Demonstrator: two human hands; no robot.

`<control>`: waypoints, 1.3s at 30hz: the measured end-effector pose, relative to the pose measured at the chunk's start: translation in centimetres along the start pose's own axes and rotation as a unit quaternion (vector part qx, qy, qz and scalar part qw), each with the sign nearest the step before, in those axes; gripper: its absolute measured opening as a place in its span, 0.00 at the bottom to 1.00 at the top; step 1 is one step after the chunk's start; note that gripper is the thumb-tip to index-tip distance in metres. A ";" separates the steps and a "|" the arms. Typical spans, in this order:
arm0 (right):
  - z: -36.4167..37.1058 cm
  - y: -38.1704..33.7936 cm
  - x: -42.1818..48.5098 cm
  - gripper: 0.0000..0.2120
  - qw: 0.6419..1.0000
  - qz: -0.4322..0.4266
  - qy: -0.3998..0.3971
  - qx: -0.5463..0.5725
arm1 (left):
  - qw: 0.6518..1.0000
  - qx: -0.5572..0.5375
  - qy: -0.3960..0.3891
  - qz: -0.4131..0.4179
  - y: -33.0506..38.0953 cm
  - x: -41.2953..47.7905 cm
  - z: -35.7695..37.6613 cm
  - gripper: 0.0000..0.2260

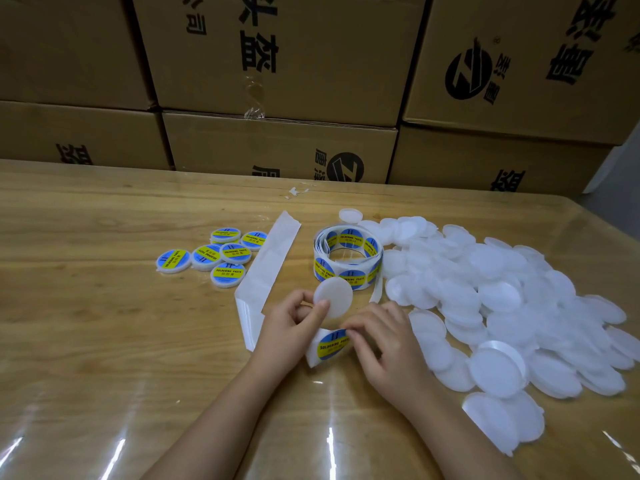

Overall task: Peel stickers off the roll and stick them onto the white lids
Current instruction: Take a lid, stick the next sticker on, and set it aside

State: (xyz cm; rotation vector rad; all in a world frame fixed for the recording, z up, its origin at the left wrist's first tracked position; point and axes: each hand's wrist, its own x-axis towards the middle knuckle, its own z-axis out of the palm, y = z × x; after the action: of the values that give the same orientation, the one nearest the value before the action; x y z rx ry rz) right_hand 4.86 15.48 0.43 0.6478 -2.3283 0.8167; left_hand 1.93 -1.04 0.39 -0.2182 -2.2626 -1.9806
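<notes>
Left hand [294, 327] pinches white lid [334, 297]; right hand [384, 348] pinches sticker [330, 342] just below

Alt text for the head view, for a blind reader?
The left hand holds a blank white lid while the right hand pinches a sticker on its backing strip. Labelled lids lie left of the sticker roll, a heap of blank lids right.

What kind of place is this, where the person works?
Probably a warehouse or packing room: stacked cardboard cartons stand behind the wooden table, which carries a heap of plain white lids, a sticker roll and a few labelled lids.
</notes>
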 end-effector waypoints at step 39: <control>-0.3 -1.5 0.1 0.09 0.996 -0.064 -0.062 0.023 | 0.965 0.257 -0.035 0.039 -0.6 0.0 0.2 0.11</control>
State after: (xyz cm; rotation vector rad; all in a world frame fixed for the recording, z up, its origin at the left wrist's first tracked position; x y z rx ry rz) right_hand 5.79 14.61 1.24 0.8817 -2.3546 0.7932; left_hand 1.83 -0.88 -0.20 -0.3167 -2.6657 -1.3017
